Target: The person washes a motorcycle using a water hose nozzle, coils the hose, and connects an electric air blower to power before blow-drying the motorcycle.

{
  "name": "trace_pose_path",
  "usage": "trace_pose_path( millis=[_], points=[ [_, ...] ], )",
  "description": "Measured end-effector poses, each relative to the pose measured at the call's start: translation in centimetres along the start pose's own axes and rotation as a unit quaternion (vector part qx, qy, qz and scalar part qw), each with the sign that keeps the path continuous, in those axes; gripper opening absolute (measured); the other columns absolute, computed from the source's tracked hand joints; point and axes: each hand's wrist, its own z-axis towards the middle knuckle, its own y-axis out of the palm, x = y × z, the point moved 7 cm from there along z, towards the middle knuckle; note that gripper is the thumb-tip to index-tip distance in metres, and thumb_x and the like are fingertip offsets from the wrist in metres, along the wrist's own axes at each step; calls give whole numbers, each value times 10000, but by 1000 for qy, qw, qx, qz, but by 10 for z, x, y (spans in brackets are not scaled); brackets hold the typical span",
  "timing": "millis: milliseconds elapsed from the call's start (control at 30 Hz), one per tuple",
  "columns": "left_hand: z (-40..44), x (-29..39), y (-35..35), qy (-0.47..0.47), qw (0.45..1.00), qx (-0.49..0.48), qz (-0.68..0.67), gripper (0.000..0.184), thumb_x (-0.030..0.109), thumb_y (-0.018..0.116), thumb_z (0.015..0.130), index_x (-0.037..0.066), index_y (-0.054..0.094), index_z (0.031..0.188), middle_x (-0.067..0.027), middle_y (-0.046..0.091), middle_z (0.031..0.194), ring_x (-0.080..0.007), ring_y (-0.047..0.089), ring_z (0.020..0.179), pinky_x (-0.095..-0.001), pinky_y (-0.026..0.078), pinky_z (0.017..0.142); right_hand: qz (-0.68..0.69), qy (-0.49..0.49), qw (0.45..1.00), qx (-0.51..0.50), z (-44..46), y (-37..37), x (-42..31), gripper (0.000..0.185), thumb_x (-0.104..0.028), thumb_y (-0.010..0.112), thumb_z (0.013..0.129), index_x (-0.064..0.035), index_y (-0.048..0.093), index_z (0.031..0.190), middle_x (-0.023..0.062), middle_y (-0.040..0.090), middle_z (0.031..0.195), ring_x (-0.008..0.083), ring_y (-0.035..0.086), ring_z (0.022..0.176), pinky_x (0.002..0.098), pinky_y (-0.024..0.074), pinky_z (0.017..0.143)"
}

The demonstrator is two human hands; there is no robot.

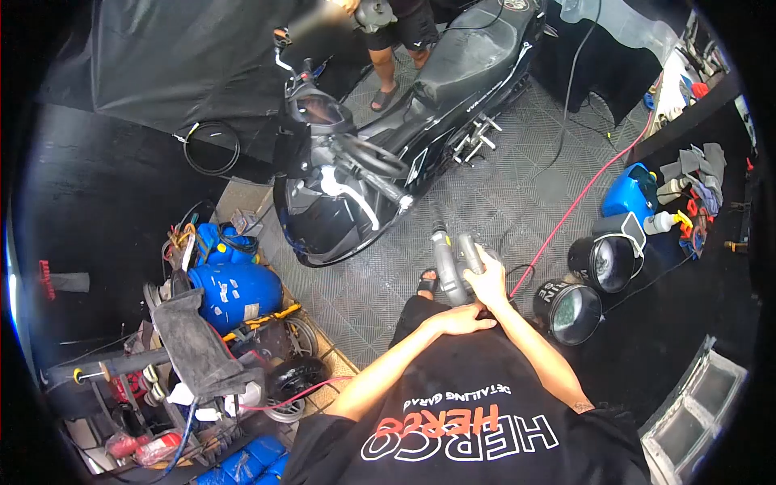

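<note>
My right hand (487,284) is closed around the handle of a grey hand-held blower (446,263), whose narrow nozzle points away from me toward the motor scooter. My left hand (463,320) is bent in at my waist, close beside my right wrist. Its fingers are curled, and what they hold, if anything, is hidden. Ahead stands a black motor scooter (473,52), its front end (327,214) to the left and its brake lever catching the light. A gap of grey floor separates the blower from the scooter.
Behind the scooter another person (384,61) holds a grey rounded tool (374,14). Two black buckets (543,305) stand at right near a blue jug (630,192). A red hose (578,200) crosses the tiled floor (356,303). At left are a blue tank (234,295) and a cluttered cart (145,380).
</note>
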Motion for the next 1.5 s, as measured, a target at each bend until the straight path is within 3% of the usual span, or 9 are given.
trace_pose_path(
  millis=[133, 200, 267, 367, 533, 633, 900, 1100, 1500],
  points=[
    [19, 0, 11, -42, 997, 44, -51, 684, 464, 558, 1030, -89, 453, 1418, -258, 528, 1457, -335, 495, 1382, -393, 367, 1166, 173, 28, 975, -135, 19, -32, 14, 655, -29, 742, 771, 14, 577, 1403, 163, 717, 1236, 219, 683, 1111, 313, 509, 990],
    [30, 12, 13, -29, 997, 57, -40, 673, 485, 568, 1023, -81, 483, 1376, -244, 593, 1372, -318, 562, 1308, -388, 418, 1116, 209, 154, 946, -195, 22, -50, 9, 663, 7, 733, 798, -1, 552, 1436, 95, 699, 1140, 131, 604, 928, 273, 465, 824],
    [27, 43, 7, -47, 995, 90, 1, 674, 489, 581, 1015, -80, 487, 1362, -234, 626, 1314, -311, 603, 1247, -385, 447, 1082, 258, 74, 951, -153, 32, -58, 2, 684, 46, 716, 821, -27, 523, 1473, -7, 674, 938, 13, 475, 567, 210, 387, 488],
    [29, 67, 2, -48, 990, 129, 8, 634, 483, 619, 995, -69, 513, 1288, -205, 656, 1204, -284, 642, 1130, -370, 479, 1013, 123, -214, 965, -84, 58, -56, 9, 694, 21, 721, 808, -34, 528, 1472, 3, 680, 946, 16, 497, 591, 207, 400, 506],
    [40, 75, 7, -45, 991, 120, -36, 589, 473, 643, 986, -24, 524, 1278, -177, 656, 1198, -252, 648, 1066, -383, 499, 959, 313, 77, 929, -180, 63, -93, -16, 681, -1, 725, 809, -49, 544, 1463, -11, 646, 848, 14, 460, 523, 209, 374, 456],
    [43, 81, 3, -51, 991, 120, 2, 596, 483, 635, 988, -10, 515, 1301, -167, 650, 1209, -256, 656, 1032, -383, 513, 933, 227, -37, 959, -165, 82, -100, -26, 681, 4, 727, 815, -62, 542, 1468, -26, 614, 779, 20, 427, 472, 210, 331, 412],
    [38, 150, -14, 19, 999, 18, 41, 661, 507, 561, 1017, -46, 492, 1371, -217, 613, 1333, -297, 627, 1210, -396, 490, 1019, 275, 82, 883, -371, 105, -174, -97, 647, -54, 765, 824, 8, 552, 1432, -9, 626, 775, 32, 431, 462, 218, 327, 399],
    [59, 172, -56, 8, 995, -60, 76, 659, 547, 490, 1036, -34, 524, 1345, -236, 624, 1292, -341, 610, 1224, -415, 458, 1042, 241, 75, 889, -382, 136, -155, -122, 720, -34, 812, 780, -15, 548, 1450, 18, 686, 887, 31, 452, 509, 212, 347, 424],
    [82, 169, -148, 17, 999, -24, 42, 695, 592, 454, 1036, -36, 522, 1327, -226, 644, 1209, -325, 642, 1126, -430, 481, 969, 152, 62, 902, -399, 210, -108, -146, 728, -102, 850, 788, -83, 565, 1458, -40, 640, 842, 17, 382, 521, 213, 313, 444]
  ],
)
